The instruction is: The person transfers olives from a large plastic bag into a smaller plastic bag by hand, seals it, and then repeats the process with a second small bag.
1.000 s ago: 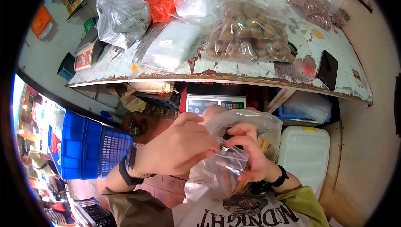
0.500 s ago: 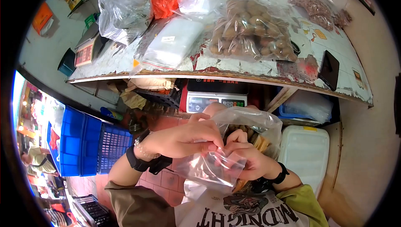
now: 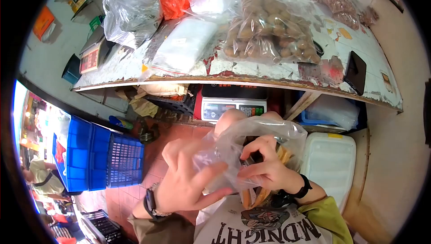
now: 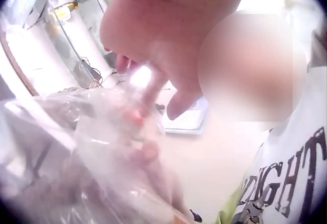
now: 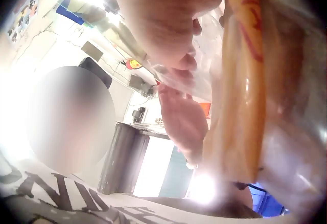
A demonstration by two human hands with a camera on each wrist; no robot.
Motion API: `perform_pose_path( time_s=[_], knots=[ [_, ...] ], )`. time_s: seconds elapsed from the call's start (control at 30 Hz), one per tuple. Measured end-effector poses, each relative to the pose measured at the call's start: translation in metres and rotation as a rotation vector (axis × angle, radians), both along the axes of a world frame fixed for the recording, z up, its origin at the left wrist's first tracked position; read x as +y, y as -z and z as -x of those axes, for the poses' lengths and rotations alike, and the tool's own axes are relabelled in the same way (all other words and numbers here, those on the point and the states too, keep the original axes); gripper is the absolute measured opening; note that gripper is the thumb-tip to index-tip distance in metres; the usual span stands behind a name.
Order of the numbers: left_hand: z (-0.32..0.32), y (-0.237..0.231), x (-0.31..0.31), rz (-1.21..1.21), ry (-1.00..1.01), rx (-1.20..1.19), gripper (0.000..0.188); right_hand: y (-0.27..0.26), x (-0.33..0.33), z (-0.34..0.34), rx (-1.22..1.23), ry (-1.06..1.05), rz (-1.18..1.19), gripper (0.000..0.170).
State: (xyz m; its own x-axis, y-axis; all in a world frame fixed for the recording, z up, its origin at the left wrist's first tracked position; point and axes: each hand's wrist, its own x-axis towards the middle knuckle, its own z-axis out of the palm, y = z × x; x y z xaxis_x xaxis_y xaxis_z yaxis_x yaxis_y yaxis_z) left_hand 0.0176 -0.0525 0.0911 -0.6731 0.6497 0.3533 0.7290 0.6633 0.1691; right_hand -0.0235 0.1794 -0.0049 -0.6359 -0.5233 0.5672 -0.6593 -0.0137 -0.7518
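A large clear plastic bag stands in the lap with its mouth up, and tan-orange packets show inside it. My right hand is over the bag's mouth, its thumb and curled forefinger pinching clear plastic around a small dark gap. My left hand, blurred, is spread at the bag's left side, thumb and forefinger apart with plastic behind them. In the left wrist view the left hand points its fingers down at the plastic. An orange packet with red marks stands beside the right hand in the right wrist view.
A worn table ahead carries a bag of round brown items, a stack of clear bags and a phone. Below it sits a scale. Blue crates stand left, a white lidded box right.
The small clear zip bag that both hands pinched together is no longer spread out in front. My left hand has come away from the right, its fingers opening leftward and toward the body.
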Motion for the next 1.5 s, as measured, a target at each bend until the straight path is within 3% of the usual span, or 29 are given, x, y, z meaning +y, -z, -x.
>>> perform_pose_path(
  time_s=[0.07,0.1,0.13,0.2,0.27,0.33,0.4,0.57,0.67,1.0,1.1,1.17,1.2,1.3,1.43,1.5],
  knots=[
    [-0.002,0.018,0.005,-0.254,-0.238,-0.163,0.07,-0.001,0.002,0.001,0.06,0.057,-0.059,0.025],
    [0.0,0.035,0.0,-0.329,-0.19,-0.26,0.107,-0.001,0.001,0.001,0.059,0.058,-0.058,0.025],
    [0.001,0.05,0.001,-0.329,-0.188,-0.261,0.107,-0.001,0.001,0.001,0.109,0.068,-0.114,0.025],
    [0.001,0.075,0.012,-0.575,-0.117,-0.284,0.12,-0.003,0.0,0.0,0.157,0.077,-0.174,0.024],
    [0.001,0.085,0.024,-0.571,-0.133,-0.318,0.124,-0.006,-0.001,-0.004,0.178,0.087,-0.267,0.023],
    [0.006,0.084,0.039,-0.689,-0.14,-0.264,0.122,-0.002,-0.003,-0.009,0.221,0.104,-0.303,0.023],
    [0.003,0.078,0.044,-0.566,-0.198,-0.316,0.12,-0.001,-0.004,-0.011,0.265,0.123,-0.336,0.023],
    [-0.001,0.102,0.041,-0.752,-0.258,-0.302,0.108,0.0,-0.003,-0.009,0.119,0.192,-0.33,0.031],
    [0.0,0.089,0.039,-0.655,-0.256,-0.278,0.109,-0.002,-0.006,-0.01,0.137,0.218,-0.325,0.033],
    [0.004,0.086,0.039,-0.666,-0.185,-0.352,0.111,0.003,-0.006,-0.012,0.178,0.148,-0.289,0.028],
    [-0.003,0.086,0.04,-0.715,-0.211,-0.268,0.103,0.004,-0.005,-0.015,0.197,0.265,-0.316,0.028],
    [-0.011,0.073,0.039,-0.624,-0.336,-0.167,0.075,0.002,-0.004,-0.017,0.21,0.385,-0.333,0.029],
    [-0.012,0.069,0.038,-0.625,-0.337,-0.163,0.075,0.0,-0.004,-0.018,0.213,0.382,-0.333,0.029],
    [-0.022,0.059,0.033,-0.176,-0.305,0.159,0.025,-0.003,-0.005,-0.019,0.225,0.4,-0.347,0.031],
    [-0.021,0.058,0.014,-0.165,-0.139,0.232,0.032,-0.002,-0.008,-0.017,0.235,0.426,-0.345,0.033],
    [-0.028,0.059,0.005,-0.159,-0.199,0.24,0.029,-0.003,-0.008,-0.017,0.243,0.457,-0.334,0.034]
  ],
)
